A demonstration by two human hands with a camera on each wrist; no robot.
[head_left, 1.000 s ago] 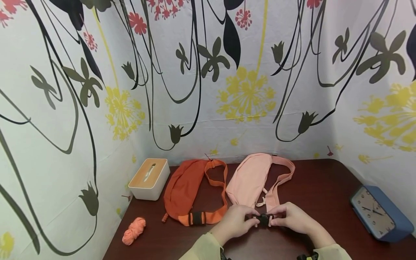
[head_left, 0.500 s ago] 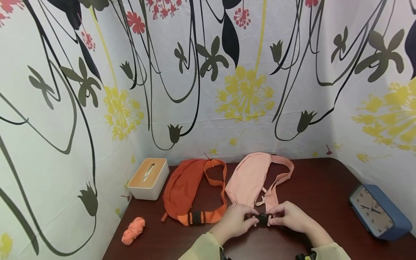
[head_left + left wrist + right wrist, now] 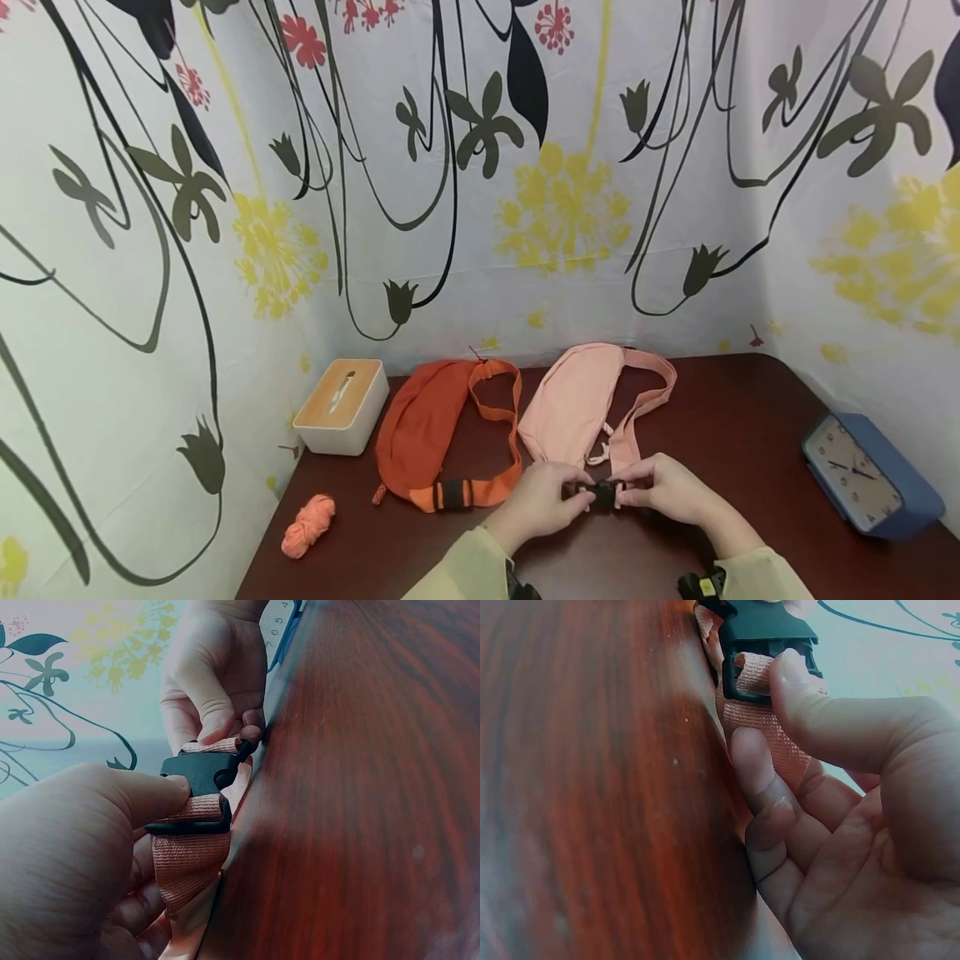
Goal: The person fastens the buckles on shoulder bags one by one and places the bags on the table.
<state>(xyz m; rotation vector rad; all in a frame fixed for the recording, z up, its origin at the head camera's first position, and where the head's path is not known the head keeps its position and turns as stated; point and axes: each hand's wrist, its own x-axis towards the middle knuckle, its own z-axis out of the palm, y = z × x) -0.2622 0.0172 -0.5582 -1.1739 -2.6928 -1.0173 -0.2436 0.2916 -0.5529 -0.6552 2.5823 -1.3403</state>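
Observation:
A pink waist bag [image 3: 572, 398] lies on the dark wooden table, its strap running to a black side-release buckle [image 3: 602, 496]. The two halves of the buckle look joined in the left wrist view. My left hand [image 3: 538, 500] pinches one end, the thumb lying on the black plastic [image 3: 201, 774]. At the other end my right hand [image 3: 671, 492] pinches the pink webbing [image 3: 769, 735] and the buckle's frame between thumb and fingers. In the head view, fingers cover both ends of the buckle.
Left of the pink bag lies an orange waist bag [image 3: 420, 425] with its buckle fastened. A tissue box [image 3: 341, 408] and a skein of orange yarn [image 3: 308, 527] are at the left. A blue clock [image 3: 873, 475] stands at the right. Patterned cloth [image 3: 465, 250] surrounds the table.
The head view has shifted slightly, so the table things appear a little higher. Both hands keep their hold at the buckle, with hardly any movement.

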